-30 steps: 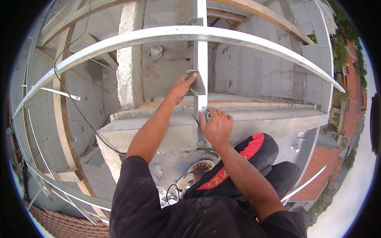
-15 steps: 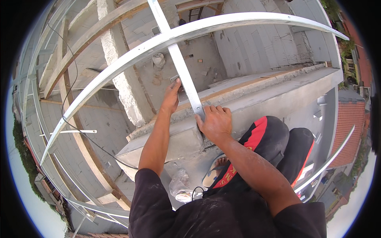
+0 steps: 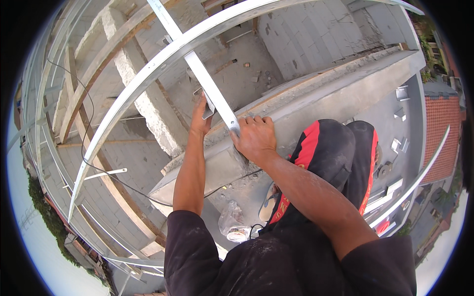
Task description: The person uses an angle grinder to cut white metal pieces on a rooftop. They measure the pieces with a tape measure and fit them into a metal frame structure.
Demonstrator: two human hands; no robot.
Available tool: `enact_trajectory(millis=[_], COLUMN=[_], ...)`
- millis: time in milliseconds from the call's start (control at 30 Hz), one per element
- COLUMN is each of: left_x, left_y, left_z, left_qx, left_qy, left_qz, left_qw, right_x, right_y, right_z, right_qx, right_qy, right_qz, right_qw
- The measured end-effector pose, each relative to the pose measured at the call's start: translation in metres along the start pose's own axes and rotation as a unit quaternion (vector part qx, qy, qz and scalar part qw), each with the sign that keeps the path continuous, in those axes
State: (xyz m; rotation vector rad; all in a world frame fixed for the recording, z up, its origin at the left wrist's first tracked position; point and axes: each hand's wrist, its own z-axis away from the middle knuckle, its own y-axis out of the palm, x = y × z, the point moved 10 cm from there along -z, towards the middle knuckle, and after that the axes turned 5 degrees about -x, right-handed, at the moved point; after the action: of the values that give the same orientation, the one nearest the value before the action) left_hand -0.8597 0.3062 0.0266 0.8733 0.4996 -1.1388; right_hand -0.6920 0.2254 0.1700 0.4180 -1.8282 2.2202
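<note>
above yellow-lettered trousers, right hand grips a beam — left hand, a bracket.

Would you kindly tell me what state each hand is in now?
Left hand: holding a small metal bracket beside the long metal bar.
Right hand: closed on the near end of that bar.
</note>
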Motion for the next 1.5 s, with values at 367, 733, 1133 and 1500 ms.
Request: enact_trajectory(millis=[367,733,1133,1500], left_x=[0.013,-0.013,0.000,0.012], left_y=[-0.009,0.009,0.005,0.001], left_z=[-0.011,0.008,-0.009,-0.018], left_qx=[0.015,-0.045,-0.019,-0.040], left_qy=[0.004,0.022,0.025,0.033], left_qz=[-0.017,-0.156,-0.156,-0.113], left_qw=[1.000,0.987,0.987,0.992], right_x=[-0.001,0.005,0.004,0.007], right_y=[-0.002,0.003,0.009,0.004], right_z=[-0.002,0.000,-0.001,0.004], right_qx=[-0.009,-0.032,-0.064,-0.046], right_qy=[0.004,-0.029,-0.052,-0.035], right_qz=[0.014,0.073,0.133,0.102], right_qw=[1.000,0.996,0.988,0.993])
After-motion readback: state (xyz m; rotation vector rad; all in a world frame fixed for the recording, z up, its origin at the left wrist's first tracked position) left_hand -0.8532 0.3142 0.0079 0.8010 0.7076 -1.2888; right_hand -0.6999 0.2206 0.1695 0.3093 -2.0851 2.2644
